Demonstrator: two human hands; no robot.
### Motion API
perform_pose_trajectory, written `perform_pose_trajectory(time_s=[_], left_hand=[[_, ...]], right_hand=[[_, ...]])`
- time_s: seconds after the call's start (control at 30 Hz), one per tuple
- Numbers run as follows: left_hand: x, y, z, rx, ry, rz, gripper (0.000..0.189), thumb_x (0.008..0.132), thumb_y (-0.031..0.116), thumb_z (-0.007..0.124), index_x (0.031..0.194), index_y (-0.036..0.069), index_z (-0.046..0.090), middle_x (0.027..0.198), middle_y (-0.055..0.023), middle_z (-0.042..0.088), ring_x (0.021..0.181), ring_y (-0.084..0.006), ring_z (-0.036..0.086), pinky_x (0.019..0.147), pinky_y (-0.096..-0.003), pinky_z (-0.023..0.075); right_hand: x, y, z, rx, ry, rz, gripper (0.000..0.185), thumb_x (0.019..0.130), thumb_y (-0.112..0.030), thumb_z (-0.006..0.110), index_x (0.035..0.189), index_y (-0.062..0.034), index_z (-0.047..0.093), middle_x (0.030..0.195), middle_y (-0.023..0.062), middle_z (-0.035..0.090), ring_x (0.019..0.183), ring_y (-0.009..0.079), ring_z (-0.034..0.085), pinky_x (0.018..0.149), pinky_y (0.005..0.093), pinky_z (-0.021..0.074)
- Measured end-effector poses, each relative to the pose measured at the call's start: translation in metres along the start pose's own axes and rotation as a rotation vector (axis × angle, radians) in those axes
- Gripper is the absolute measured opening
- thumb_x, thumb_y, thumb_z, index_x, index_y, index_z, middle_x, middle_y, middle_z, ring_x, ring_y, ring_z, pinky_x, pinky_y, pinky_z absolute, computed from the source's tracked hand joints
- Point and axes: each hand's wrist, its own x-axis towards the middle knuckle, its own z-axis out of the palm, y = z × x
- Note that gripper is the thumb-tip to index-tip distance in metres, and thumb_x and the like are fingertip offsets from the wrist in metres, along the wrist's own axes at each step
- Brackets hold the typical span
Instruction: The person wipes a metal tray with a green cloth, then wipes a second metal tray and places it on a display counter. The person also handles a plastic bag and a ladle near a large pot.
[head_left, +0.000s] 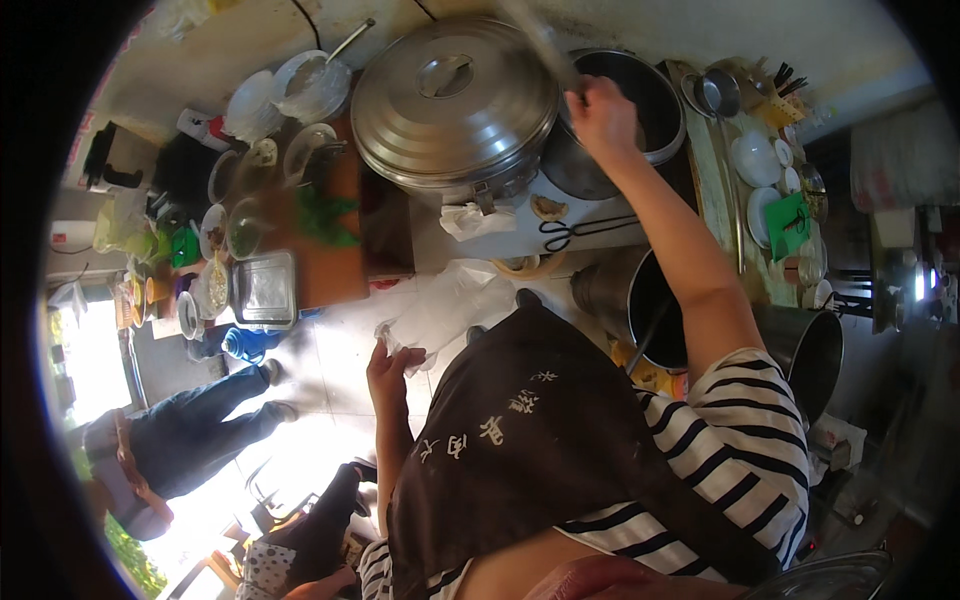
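Observation:
My left hand (393, 369) pinches the rim of a clear plastic bag (457, 304), which hangs out over the tiled floor. Farther forward, my right hand (606, 121) is closed around a long pale handle (541, 43), blurred by motion. That hand is over the mouth of an open metal pot (651, 90); the tool's lower end is hidden. Left of this pot stands a large lidded steel pot (457, 105) with a clamp on its side. A folded white cloth (478, 219) lies below the clamp. Black-handled tongs (589, 229) and a piece of bread-like food (549, 208) rest on the ledge before the pots.
An orange-brown table (337, 270) on the left carries bowls, leafy greens (322, 217) and a rectangular metal tray (264, 289). At the right, a wooden counter (697, 157) holds a ladle (721, 97) and dishes. Tall metal pots (817, 360) stand below it. Two people are at lower left.

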Motion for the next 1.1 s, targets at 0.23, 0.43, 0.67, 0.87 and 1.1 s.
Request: perform_pose_trajectory(time_s=[0.23,0.43,0.67,0.87,1.1], left_hand=[[-0.022,0.007,-0.022,0.002,0.029,0.060,0.033,0.086,0.003,0.053,0.118,-0.006,0.050,0.086,-0.0158,0.067,0.076,-0.0214,0.066,0.075,-0.0307,0.0515],[-0.027,0.008,-0.022,0.054,0.035,0.045,0.034,0.086,0.007,0.055,0.118,-0.004,0.050,0.085,-0.0144,0.068,0.076,-0.0201,0.065,0.074,-0.0298,0.0504],[-0.025,0.009,-0.023,0.030,0.151,-0.038,0.048,0.082,0.007,0.052,0.128,-0.003,0.044,0.083,-0.0143,0.065,0.074,-0.0198,0.064,0.071,-0.0298,0.0506],[-0.041,-0.013,-0.065,-0.151,0.294,-0.120,0.055,0.083,0.004,0.051,0.135,-0.006,0.034,0.088,-0.0162,0.063,0.077,-0.0234,0.064,0.071,-0.0321,0.0524],[-0.050,0.018,-0.073,-0.247,0.396,-0.199,0.057,0.088,0.005,0.053,0.134,-0.010,0.023,0.093,-0.0220,0.065,0.081,-0.0264,0.066,0.075,-0.0335,0.0535]], right_hand=[[-0.003,-0.053,0.089,-0.139,-0.289,-0.280,0.011,0.085,-0.015,0.052,0.089,-0.0055,0.054,0.089,0.0145,0.053,0.081,0.0329,0.060,0.067,0.0423,0.0493],[-0.002,-0.040,0.115,-0.096,-0.351,-0.202,0.023,0.085,-0.017,0.053,0.105,-0.0046,0.052,0.102,0.0151,0.055,0.094,0.0337,0.056,0.077,0.0442,0.0468],[-0.086,0.085,0.048,-0.174,-0.235,-0.037,0.042,0.079,-0.014,0.063,0.118,-0.0023,0.051,0.122,0.0173,0.053,0.111,0.0369,0.050,0.094,0.0459,0.0416],[-0.151,0.276,-0.030,-0.731,-0.321,0.234,0.026,0.085,-0.024,0.055,0.097,-0.0029,0.064,0.104,0.0165,0.059,0.100,0.0326,0.056,0.084,0.0417,0.0464],[-0.198,0.325,-0.029,-0.704,-0.557,0.252,0.033,0.086,-0.030,0.055,0.104,-0.0026,0.062,0.107,0.0181,0.059,0.098,0.0317,0.058,0.081,0.0426,0.0470]])
